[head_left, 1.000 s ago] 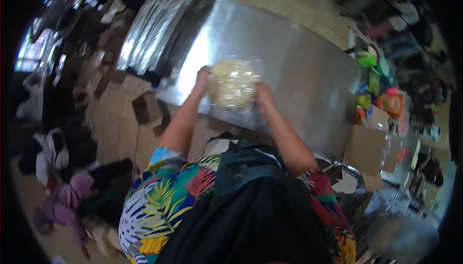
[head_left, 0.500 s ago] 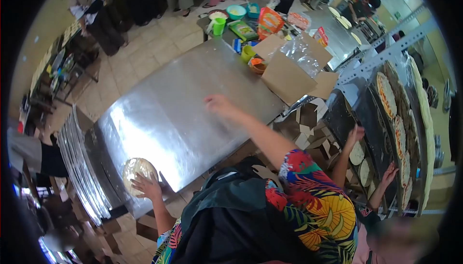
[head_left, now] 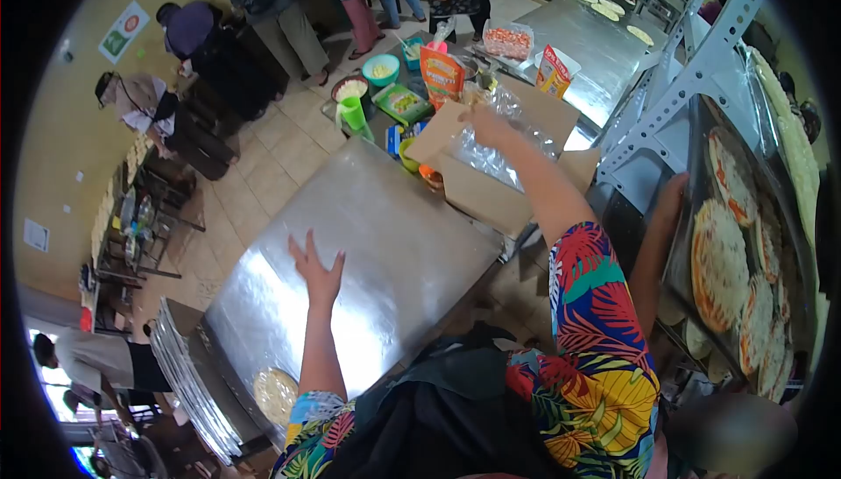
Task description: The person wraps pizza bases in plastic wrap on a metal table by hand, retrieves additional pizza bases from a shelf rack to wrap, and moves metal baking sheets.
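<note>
My left hand (head_left: pixel 317 271) is raised over the steel table (head_left: pixel 412 207), fingers spread, holding nothing. On the table's near left corner lies a round pizza in clear plastic (head_left: pixel 275 394), apart from that hand. My right hand (head_left: pixel 491 129) reaches over an open cardboard box (head_left: pixel 486 190) at the table's far right end. Its fingers are curled at the box opening, close to clear plastic bags (head_left: pixel 517 157) inside; what they hold, if anything, is hard to make out.
At right, a co-worker's hand (head_left: pixel 673 194) is at a dark tray (head_left: pixel 696 137) of pizzas, beside a metal rack (head_left: pixel 644 129). Stacked trays (head_left: pixel 188 383) stand left. Beyond the box are a green jug (head_left: pixel 352 113), bowls and an orange packet (head_left: pixel 441 76).
My left hand has lifted off the wrapped pizza and moved over the table. My right hand has moved from above the table to the box. The co-worker's pizza tray is nearer and tilted.
</note>
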### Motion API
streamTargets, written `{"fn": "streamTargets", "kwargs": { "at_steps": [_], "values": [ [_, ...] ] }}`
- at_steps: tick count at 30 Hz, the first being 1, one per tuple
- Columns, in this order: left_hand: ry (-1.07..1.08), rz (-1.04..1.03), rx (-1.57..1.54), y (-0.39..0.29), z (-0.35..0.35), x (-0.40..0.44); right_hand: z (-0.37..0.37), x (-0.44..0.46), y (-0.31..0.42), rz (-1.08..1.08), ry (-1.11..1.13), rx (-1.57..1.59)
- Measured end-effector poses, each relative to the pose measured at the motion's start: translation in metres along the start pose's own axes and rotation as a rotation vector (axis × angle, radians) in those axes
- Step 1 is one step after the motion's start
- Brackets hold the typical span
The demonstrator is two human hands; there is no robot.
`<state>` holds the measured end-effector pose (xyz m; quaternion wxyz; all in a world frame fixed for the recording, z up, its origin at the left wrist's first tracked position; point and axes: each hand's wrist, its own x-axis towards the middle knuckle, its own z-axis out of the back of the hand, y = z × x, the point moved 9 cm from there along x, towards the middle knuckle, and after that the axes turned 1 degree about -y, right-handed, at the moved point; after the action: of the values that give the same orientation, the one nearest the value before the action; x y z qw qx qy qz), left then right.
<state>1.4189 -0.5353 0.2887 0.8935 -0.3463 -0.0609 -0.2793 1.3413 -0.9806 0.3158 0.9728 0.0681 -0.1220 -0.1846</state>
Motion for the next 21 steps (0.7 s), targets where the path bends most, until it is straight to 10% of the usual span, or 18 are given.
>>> {"fn": "streamTargets", "kwargs": {
  "at_steps": [6, 9, 13, 15, 21],
  "values": [
    [0.041, -0.490, -0.178, -0.169, -0.069, 0.121, -0.014, 0.006, -0.018, 0.122, 0.040, -0.277],
    [0.615, -0.294, -0.520, -0.255, -0.112, 0.134, 0.037, -0.010, -0.001, 0.217, -0.211, -0.150],
    [0.502, -0.497, -0.666, -0.290, -0.194, 0.185, 0.052, -0.029, -0.003, 0.143, -0.128, -0.217],
    [0.989, -0.022, -1.098, -0.302, -0.240, 0.180, 0.082, -0.052, 0.007, 0.133, -0.226, -0.183],
    [1.445, -0.588, 0.004, -0.286, -0.335, 0.086, 0.167, -0.118, 0.003, 0.043, -0.496, -0.052]
  ]
}}
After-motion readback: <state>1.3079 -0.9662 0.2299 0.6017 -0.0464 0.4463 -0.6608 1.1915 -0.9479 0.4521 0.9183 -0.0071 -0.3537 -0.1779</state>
